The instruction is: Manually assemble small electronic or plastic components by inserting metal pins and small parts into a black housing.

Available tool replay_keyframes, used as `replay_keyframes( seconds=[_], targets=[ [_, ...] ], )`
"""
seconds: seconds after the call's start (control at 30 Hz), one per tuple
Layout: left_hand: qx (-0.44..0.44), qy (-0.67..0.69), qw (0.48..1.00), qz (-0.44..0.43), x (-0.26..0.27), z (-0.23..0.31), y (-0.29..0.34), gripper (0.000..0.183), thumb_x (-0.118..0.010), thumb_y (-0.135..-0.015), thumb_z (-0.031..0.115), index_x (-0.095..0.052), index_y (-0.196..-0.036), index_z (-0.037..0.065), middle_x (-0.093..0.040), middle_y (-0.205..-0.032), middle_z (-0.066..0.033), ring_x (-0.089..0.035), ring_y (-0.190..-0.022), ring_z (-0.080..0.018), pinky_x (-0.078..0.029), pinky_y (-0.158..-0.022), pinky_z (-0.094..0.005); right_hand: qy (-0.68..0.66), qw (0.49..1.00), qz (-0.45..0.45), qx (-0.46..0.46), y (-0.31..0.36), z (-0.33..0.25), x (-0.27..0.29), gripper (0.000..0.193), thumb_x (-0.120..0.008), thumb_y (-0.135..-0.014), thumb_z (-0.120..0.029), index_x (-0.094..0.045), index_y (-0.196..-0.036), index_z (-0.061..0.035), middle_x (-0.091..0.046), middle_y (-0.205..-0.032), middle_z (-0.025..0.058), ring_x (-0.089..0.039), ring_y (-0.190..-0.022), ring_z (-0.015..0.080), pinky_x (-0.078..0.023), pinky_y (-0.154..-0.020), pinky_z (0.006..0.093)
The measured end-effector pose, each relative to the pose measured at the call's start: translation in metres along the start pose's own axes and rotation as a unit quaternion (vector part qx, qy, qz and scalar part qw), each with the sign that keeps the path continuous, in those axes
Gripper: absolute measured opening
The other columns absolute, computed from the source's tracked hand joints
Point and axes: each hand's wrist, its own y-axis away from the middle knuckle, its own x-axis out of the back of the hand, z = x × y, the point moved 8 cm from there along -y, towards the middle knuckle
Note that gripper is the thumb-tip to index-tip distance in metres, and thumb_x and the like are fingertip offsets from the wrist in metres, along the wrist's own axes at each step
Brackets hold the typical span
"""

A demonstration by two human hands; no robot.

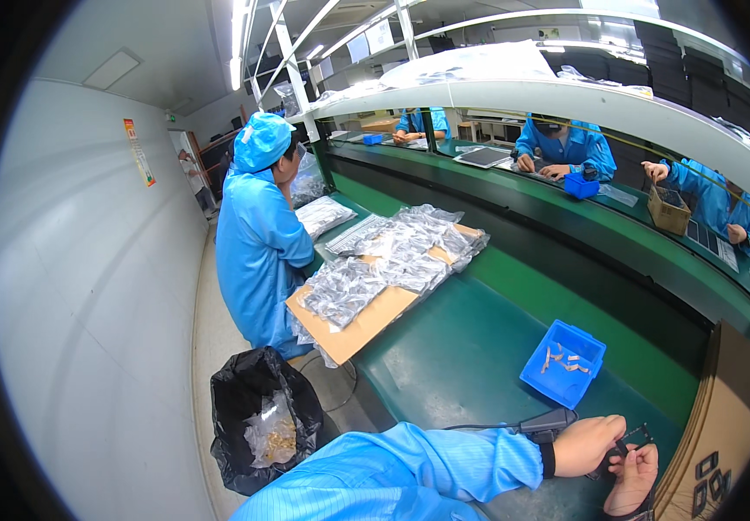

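Observation:
At the lower right, both my hands are close together over the green bench (pixel 444 347). My left hand (pixel 585 445) is closed, its fingertips pinching a small, thin black frame-like part (pixel 642 434). Just below it, my right hand (pixel 634 479) has its thumb and fingers closed on the same part from the other side. The fingers partly hide the piece, so its exact kind is unclear. A black device (pixel 548 424) with a cable is at my left wrist. Beyond my hands stands a blue bin (pixel 563 395) holding several small tan and white strips (pixel 566 358).
Cardboard (pixel 713 417) with several small black frames (pixel 707 465) stands at right. Further left, clear-bagged parts (pixel 401 252) lie on a cardboard sheet (pixel 357 334). A black-lined bin (pixel 257 373) is on the floor. A co-worker in blue (pixel 257 234) sits left; others work across the bench.

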Motion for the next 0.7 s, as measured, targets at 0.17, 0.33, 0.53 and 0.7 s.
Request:
replay_keyframes(
  seconds=[0.17, 0.33, 0.53, 0.7],
  targets=[
    [0.0, 0.0, 1.0, 0.002, 0.002, 0.002, -0.002, 0.014, -0.055, -0.086, 0.002, -0.044, -0.095, 0.004, -0.055, -0.088, -0.0144, -0.058, -0.084, -0.0374, -0.044, -0.068, -0.045, -0.046, 0.999, 0.003, -0.019, -0.002, 0.005, 0.006, 0.013, -0.064, -0.093, -0.013, -0.055, -0.099, -0.0046, -0.066, -0.1, 0.012, -0.067, -0.076, 0.0171, -0.054, -0.066, 0.024],
    [0.007, 0.026, 1.0, 0.004, 0.004, 0.005, -0.004, 0.013, -0.053, -0.089, 0.004, -0.045, -0.099, 0.004, -0.056, -0.093, -0.014, -0.059, -0.087, -0.0365, -0.046, -0.07, -0.0446, -0.062, 0.998, 0.013, -0.028, -0.002, 0.007, 0.008, 0.014, -0.064, -0.093, -0.013, -0.055, -0.1, -0.0048, -0.066, -0.099, 0.0118, -0.067, -0.076, 0.0175, -0.054, -0.066, 0.0239],
    [-0.054, 0.038, 0.998, 0.023, 0.013, 0.018, -0.003, 0.016, -0.054, -0.089, 0.006, -0.052, -0.105, 0.003, -0.056, -0.103, -0.0116, -0.06, -0.092, -0.0343, -0.048, -0.075, -0.0429, -0.065, 0.997, 0.024, -0.016, -0.002, 0.001, 0.009, 0.015, -0.064, -0.094, -0.016, -0.055, -0.099, -0.005, -0.066, -0.093, 0.0115, -0.066, -0.073, 0.0174, -0.054, -0.065, 0.0242],
    [-0.071, 0.038, 0.997, 0.019, 0.012, 0.022, -0.003, 0.018, -0.062, -0.086, 0.008, -0.055, -0.101, 0.002, -0.058, -0.103, -0.0103, -0.059, -0.093, -0.0336, -0.048, -0.076, -0.0422, -0.074, 0.996, 0.037, -0.016, -0.002, -0.003, 0.009, 0.015, -0.064, -0.093, -0.016, -0.055, -0.099, -0.0054, -0.066, -0.084, 0.0102, -0.065, -0.069, 0.0166, -0.053, -0.063, 0.0243]
  ],
)
